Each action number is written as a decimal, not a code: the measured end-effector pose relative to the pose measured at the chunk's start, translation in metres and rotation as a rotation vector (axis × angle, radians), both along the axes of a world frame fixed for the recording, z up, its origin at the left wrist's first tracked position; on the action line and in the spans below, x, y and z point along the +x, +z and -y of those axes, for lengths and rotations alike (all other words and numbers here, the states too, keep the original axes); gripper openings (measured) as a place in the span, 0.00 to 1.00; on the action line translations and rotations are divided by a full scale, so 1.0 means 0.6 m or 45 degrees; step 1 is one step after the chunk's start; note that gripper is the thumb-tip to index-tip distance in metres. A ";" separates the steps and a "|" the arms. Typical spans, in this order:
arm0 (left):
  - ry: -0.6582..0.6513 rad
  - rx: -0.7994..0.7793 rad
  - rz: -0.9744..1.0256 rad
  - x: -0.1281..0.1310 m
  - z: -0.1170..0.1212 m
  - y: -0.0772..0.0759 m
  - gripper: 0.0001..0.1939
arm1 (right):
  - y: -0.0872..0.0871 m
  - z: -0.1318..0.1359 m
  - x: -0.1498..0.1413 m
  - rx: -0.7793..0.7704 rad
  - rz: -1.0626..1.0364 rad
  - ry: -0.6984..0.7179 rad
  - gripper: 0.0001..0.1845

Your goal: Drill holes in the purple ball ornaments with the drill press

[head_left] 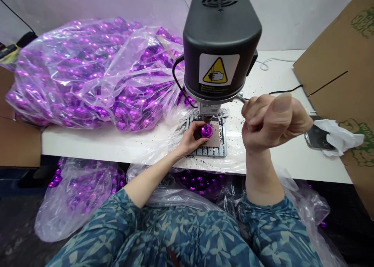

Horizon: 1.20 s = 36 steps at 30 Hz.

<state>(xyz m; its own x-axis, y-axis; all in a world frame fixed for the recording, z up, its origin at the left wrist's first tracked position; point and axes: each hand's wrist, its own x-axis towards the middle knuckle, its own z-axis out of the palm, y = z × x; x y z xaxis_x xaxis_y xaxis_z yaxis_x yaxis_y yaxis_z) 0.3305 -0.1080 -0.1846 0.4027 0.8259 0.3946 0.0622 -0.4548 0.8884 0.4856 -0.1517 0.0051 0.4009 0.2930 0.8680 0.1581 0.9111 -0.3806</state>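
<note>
My left hand (191, 139) is closed around the side of a shiny purple faceted piece (207, 131), thumb at the front and fingers behind. The piece sits on a square brownish board (214, 139) on the slotted metal base (221, 152) of a small bench drill press (222, 37). Its chuck (207, 119) is directly above the piece; whether the bit touches it I cannot tell. Raised at the right of the machine, my right hand (270, 121) is wrapped in a fist around the drill press lever (242, 98), most of which the fingers hide.
A large clear bag (87, 76) of purple pieces fills the table's left. Below the edge are another bag (84, 193) and more purple pieces (201, 181). Dark shavings surround the base. At right lie a phone (317, 136), crumpled tissue (340, 136) and a cardboard box (336, 64).
</note>
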 end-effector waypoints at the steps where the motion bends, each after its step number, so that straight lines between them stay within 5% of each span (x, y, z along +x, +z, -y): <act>1: 0.000 -0.008 -0.002 0.000 0.000 0.000 0.30 | -0.004 -0.002 0.001 0.021 0.008 -0.007 0.27; 12: 0.018 -0.055 -0.031 0.000 0.004 0.005 0.30 | -0.030 -0.025 0.008 0.339 0.145 -0.033 0.24; 27: 0.035 -0.020 -0.025 0.001 0.008 0.016 0.28 | -0.060 -0.025 0.015 0.451 0.295 -0.018 0.25; 32: 0.068 0.002 -0.040 0.005 0.007 0.016 0.28 | -0.005 -0.016 -0.001 0.166 0.029 -0.049 0.28; 36: 0.327 0.019 -0.147 -0.006 0.029 0.031 0.27 | 0.056 -0.024 -0.007 -0.103 -0.091 -0.040 0.27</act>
<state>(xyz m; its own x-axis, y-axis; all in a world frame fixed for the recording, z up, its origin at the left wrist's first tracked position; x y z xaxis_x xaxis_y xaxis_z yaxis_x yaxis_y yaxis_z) 0.3270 -0.1256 -0.1659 0.2239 0.9014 0.3707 0.2778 -0.4236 0.8622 0.4815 -0.1372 0.0385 0.4708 0.3472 0.8110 0.1561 0.8720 -0.4639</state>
